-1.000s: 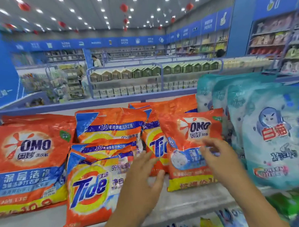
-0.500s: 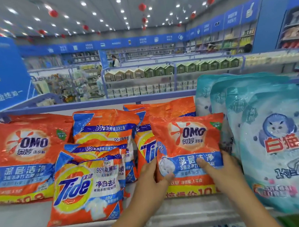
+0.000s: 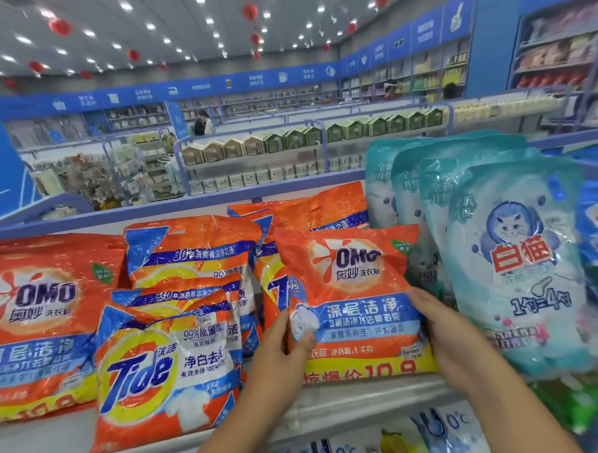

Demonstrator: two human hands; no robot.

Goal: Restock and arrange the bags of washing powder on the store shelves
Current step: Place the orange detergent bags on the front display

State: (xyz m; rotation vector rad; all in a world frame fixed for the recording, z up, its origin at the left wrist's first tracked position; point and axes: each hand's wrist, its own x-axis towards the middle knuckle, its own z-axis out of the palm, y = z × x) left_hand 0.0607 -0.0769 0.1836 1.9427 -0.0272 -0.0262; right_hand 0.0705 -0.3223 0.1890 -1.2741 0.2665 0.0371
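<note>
Right now your two hands hold one orange OMO bag (image 3: 353,292) upright on the shelf (image 3: 360,398), between the Tide bags (image 3: 159,366) and the teal cat bags (image 3: 512,268). Your left hand (image 3: 279,357) pinches its lower left edge, thumb on the front. Your right hand (image 3: 446,336) curls around the lower right edge. Expect a soft, slumping pouch with some weight and slick, glossy film. Grip low at both side seams, where the powder likely settles, to keep it standing.

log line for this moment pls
left hand grips OMO bag left edge | right hand holds right edge | bag upright on shelf
</note>
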